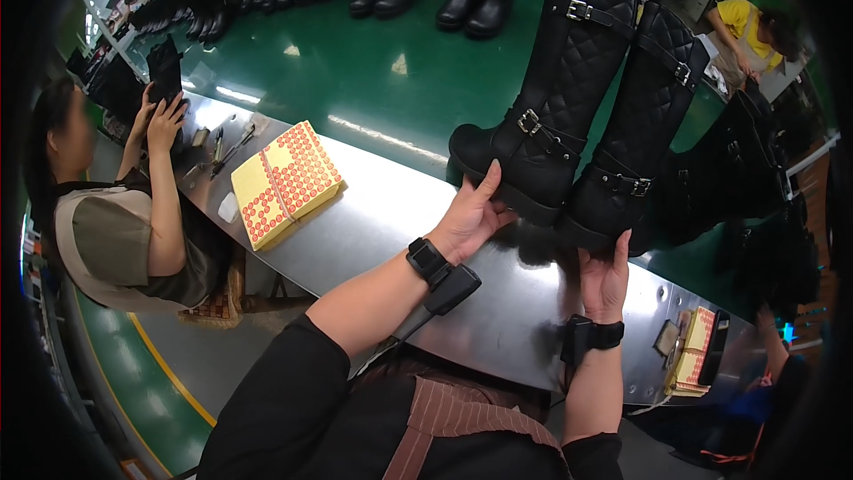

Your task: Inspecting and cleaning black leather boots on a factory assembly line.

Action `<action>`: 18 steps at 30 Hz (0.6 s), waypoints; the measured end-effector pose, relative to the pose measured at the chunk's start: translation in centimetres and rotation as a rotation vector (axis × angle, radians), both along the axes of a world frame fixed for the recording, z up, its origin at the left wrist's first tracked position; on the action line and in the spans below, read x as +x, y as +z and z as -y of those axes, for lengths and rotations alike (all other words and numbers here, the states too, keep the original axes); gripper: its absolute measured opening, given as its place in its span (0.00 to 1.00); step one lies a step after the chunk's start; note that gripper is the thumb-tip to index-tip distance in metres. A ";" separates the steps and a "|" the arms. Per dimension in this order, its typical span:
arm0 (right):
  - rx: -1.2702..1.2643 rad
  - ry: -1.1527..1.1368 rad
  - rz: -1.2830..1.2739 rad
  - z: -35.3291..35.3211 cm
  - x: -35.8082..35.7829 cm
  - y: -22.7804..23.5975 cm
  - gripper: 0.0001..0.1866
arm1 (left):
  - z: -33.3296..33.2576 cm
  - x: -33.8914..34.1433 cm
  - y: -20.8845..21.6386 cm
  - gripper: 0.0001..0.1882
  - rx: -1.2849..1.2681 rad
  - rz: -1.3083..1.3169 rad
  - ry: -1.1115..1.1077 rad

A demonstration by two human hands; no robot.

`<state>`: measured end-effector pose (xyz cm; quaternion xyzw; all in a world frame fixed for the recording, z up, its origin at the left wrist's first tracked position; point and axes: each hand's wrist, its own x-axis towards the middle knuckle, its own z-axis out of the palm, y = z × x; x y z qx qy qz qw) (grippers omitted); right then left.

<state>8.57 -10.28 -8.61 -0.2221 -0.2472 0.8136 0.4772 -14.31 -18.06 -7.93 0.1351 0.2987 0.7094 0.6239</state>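
Two tall black boots with quilted shafts and silver buckled straps are held up side by side over the metal table edge. My left hand grips the left boot low down at its sole, thumb up against the side of the foot. Under the right boot, my right hand is closed at the sole with the thumb along its side. The fingers beneath the soles are partly hidden. Both boots stand nearly upright, the right one leaning slightly to the right.
A banded stack of yellow sticker sheets lies on the metal table at left. Another stack is at right. More black boots stand on the green belt. A co-worker at left handles a dark boot.
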 end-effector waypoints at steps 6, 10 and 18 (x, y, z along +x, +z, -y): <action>-0.034 0.002 0.030 0.2 -0.7 -0.2 0.25 | 0.6 -0.5 0.1 0.34 0.016 0.034 0.035; -0.009 0.029 -0.010 0.3 0.1 0.0 0.26 | 0.3 0.1 -0.2 0.34 0.029 0.067 -0.006; 0.018 0.161 -0.203 0.2 0.6 -1.4 0.27 | 0.3 -0.2 -0.8 0.41 0.105 0.078 -0.227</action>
